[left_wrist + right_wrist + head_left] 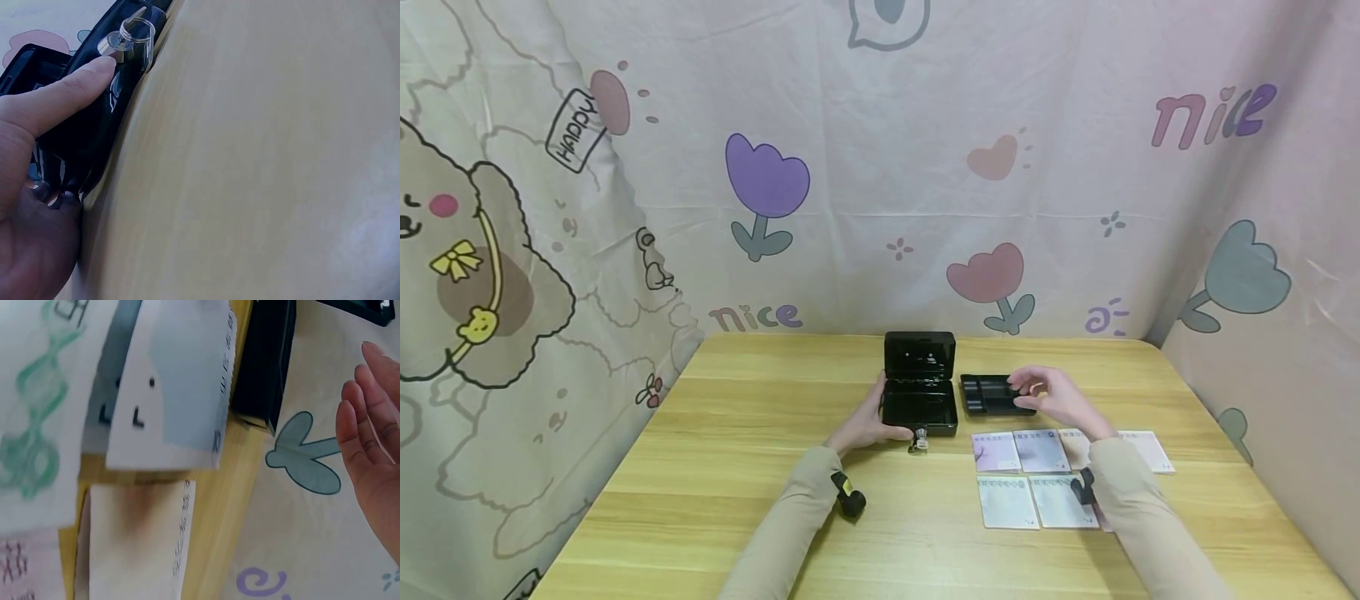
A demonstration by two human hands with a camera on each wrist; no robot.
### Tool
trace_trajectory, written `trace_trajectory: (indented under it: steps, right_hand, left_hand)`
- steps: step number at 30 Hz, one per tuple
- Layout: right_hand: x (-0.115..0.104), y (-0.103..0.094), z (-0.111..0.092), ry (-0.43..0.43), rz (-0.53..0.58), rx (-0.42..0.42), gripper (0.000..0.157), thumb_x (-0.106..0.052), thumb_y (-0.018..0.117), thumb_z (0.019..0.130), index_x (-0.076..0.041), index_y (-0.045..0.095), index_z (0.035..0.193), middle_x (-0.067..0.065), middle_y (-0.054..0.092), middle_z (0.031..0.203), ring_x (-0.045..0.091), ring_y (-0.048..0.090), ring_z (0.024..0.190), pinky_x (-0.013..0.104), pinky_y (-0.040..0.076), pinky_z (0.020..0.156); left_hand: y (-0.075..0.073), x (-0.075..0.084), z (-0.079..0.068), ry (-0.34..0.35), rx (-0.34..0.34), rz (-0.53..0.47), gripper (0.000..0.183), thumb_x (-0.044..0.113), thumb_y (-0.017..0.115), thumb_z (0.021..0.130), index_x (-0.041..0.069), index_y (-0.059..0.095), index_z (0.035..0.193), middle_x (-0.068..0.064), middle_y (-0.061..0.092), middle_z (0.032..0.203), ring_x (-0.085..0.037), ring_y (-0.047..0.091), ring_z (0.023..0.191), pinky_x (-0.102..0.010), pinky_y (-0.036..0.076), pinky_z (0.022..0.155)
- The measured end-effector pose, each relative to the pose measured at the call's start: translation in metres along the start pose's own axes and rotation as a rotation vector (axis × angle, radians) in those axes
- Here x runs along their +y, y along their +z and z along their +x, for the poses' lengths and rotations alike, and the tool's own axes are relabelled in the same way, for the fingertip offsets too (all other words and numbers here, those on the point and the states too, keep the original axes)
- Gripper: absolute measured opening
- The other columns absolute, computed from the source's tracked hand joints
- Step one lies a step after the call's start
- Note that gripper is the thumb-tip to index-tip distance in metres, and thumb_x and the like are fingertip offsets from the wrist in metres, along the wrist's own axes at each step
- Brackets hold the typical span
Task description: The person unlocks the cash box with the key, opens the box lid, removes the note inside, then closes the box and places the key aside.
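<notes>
A small black lockable metal box (921, 406) stands on the table with its lid raised. My left hand (863, 425) grips its front left corner, the thumb along the front and the other fingers at the left side. The thumb tip lies beside the silver lock, where a key on a ring (139, 32) hangs. Right of the box lies a black compartment tray (987, 394). Over the tray's right end is my right hand (1051, 395), fingers loosely bent and nothing in them; in the right wrist view it appears apart from the tray (265, 362).
Several small pastel paper pads lie in two rows in front of the tray, among them a purple one (996, 452) and a pale one (1007, 502). My right forearm passes over some of them. A printed curtain (880, 167) hangs behind the wooden table (760, 400).
</notes>
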State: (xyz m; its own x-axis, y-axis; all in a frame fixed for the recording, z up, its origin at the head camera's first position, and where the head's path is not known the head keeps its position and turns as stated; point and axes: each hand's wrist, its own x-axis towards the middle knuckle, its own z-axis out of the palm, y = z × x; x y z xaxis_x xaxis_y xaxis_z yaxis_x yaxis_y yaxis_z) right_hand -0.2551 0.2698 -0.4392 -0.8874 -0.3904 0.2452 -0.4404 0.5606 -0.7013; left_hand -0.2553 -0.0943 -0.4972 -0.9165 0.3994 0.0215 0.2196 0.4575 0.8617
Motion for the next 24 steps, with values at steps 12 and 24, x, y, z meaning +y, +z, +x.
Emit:
trace_trajectory:
  steps: [12, 24]
  right_hand:
    - [0.01, 0.013, 0.02, 0.041, -0.036, -0.03, 0.029, 0.006, 0.073, 0.082, 0.011, 0.067, 0.11, 0.026, 0.071, 0.103, 0.023, 0.065, 0.089, 0.018, 0.055, 0.077]
    - [0.021, 0.021, 0.032, 0.052, -0.04, -0.062, 0.029, 0.006, 0.075, 0.08, 0.012, 0.068, 0.107, 0.026, 0.072, 0.098, 0.016, 0.064, 0.084, 0.018, 0.051, 0.071]
  left_hand:
    - [0.0, 0.0, -0.002, 0.003, -0.006, 0.005, 0.127, 0.024, 0.088, 0.077, 0.004, -0.005, 0.161, -0.02, -0.003, 0.17, -0.039, 0.005, 0.157, -0.057, 0.011, 0.128]
    - [0.0, -0.002, 0.001, 0.023, -0.004, 0.011, 0.128, 0.024, 0.088, 0.076, 0.002, -0.006, 0.161, -0.02, -0.003, 0.17, -0.037, 0.004, 0.157, -0.055, 0.01, 0.128]
